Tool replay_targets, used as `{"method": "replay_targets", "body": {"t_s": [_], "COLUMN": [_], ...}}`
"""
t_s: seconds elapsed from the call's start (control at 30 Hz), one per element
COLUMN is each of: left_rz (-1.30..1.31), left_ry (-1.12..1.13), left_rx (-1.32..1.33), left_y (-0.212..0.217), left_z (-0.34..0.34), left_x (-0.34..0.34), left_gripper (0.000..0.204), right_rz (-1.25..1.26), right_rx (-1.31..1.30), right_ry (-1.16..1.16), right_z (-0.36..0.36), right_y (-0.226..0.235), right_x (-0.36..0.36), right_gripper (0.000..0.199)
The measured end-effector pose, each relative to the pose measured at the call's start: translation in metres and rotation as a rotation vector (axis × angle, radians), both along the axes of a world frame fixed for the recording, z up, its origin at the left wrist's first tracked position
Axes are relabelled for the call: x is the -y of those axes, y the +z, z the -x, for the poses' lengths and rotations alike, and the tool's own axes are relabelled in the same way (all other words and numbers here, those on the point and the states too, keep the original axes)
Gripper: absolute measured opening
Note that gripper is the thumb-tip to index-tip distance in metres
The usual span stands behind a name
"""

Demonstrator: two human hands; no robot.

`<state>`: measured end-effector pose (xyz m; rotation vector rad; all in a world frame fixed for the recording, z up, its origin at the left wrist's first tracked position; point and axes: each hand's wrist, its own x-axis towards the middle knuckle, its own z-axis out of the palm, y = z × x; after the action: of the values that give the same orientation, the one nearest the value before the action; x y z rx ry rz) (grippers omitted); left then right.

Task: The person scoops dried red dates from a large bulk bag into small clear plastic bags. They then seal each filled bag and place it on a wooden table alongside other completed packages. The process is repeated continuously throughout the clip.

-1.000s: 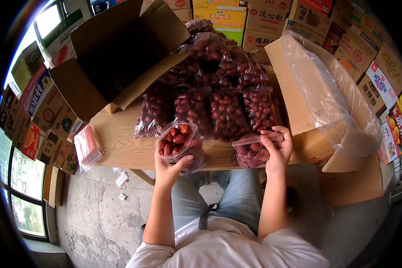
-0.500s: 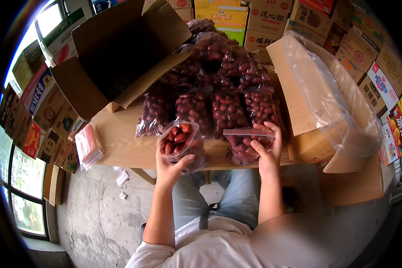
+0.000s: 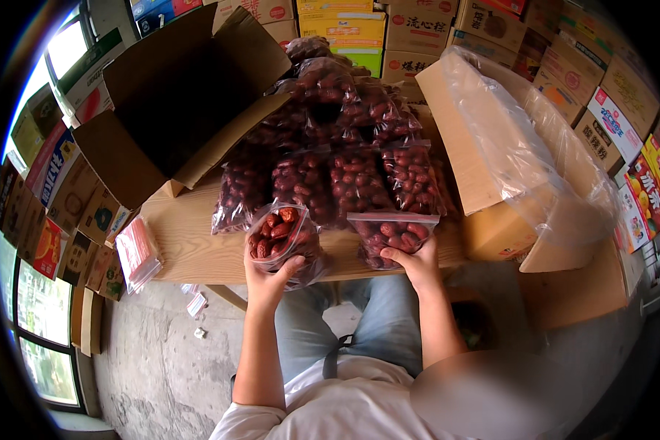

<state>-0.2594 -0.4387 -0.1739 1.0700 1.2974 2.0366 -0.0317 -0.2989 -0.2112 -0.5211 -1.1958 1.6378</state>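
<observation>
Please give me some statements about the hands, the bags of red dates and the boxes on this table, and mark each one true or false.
1. The left hand holds an open bag of red dates. True.
2. The right hand is empty. False: it grips a flat bag of dates at the edge of the wooden table.
3. A pile of filled bags lies behind both hands. True.
4. The open cardboard box on the left is full of dates. False: its inside looks empty.
5. The box with a clear plastic liner stands on the right. True.
</observation>
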Motion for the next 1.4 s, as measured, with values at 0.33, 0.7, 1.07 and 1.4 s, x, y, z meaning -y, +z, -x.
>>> {"method": "replay_targets", "body": {"t_s": [0.33, 0.7, 1.07, 1.4], "left_rz": [-0.028, -0.101, -0.110, -0.072], "left_ry": [-0.038, -0.022, -0.039, -0.050], "left_rx": [-0.032, -0.083, -0.052, 0.012], "left_y": [0.006, -0.004, -0.003, -0.003], "left_z": [-0.002, 0.000, -0.002, -0.005], "left_x": [0.001, 0.003, 0.005, 0.010], "left_gripper": [0.078, 0.079, 0.080, 0.081], "right_rz": [-0.303, -0.588, -0.390, -0.628], "right_rx": [0.123, 0.329, 0.204, 0.930], "right_ry": [-0.042, -0.138, -0.177, -0.551], "right_z": [-0.002, 0.000, 0.067, 0.116], "right_y": [-0.034, 0.000, 0.109, 0.076], "right_x": [0.005, 0.018, -0.019, -0.033], "right_gripper": [0.087, 0.093, 0.059, 0.074]}}
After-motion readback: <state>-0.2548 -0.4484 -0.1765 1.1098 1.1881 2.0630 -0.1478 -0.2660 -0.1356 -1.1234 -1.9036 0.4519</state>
